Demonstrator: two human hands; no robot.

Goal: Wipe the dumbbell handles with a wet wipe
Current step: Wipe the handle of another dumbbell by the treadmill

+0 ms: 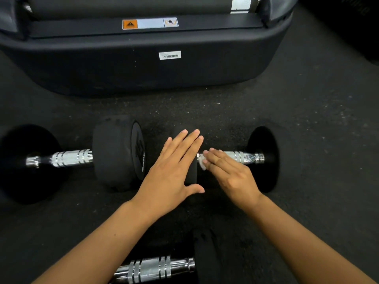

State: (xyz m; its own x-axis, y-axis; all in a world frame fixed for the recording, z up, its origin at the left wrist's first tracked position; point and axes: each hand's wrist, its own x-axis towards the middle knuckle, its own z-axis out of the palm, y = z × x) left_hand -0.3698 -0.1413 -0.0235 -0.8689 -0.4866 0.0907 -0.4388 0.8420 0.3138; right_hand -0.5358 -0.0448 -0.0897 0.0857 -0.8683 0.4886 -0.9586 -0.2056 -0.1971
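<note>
R hand (229, 173) is laid flat over the R dumbbell's handle (244, 157), fingers straight and together, nothing gripped; the wipe (202, 161) is pressed under the fingertips (207, 155) against the handle's inner end, next to the near weight (191, 173). Only a small white crumpled bit of wipe is seen, poking out just past the fingertips on the L side; the rest is hidden by the hand. L hand (172, 173) is laid flat on that near weight, fingers extended, thumb spread out toward the R hand, no curl. Handle's chrome is exposed from the R knuckles out to the far weight (264, 158). A 2nd dumbbell (114, 152) is seen just L of it, handle (69, 158) bare, not touched. A 3rd handle (153, 269) is seen at bottom edge, between the forearms, apart from both hands. All are lying on dark rubber floor (317, 119). A black machine base (143, 64) w/ barcode sticker (169, 55) is seen behind, well apart from the hands.
</note>
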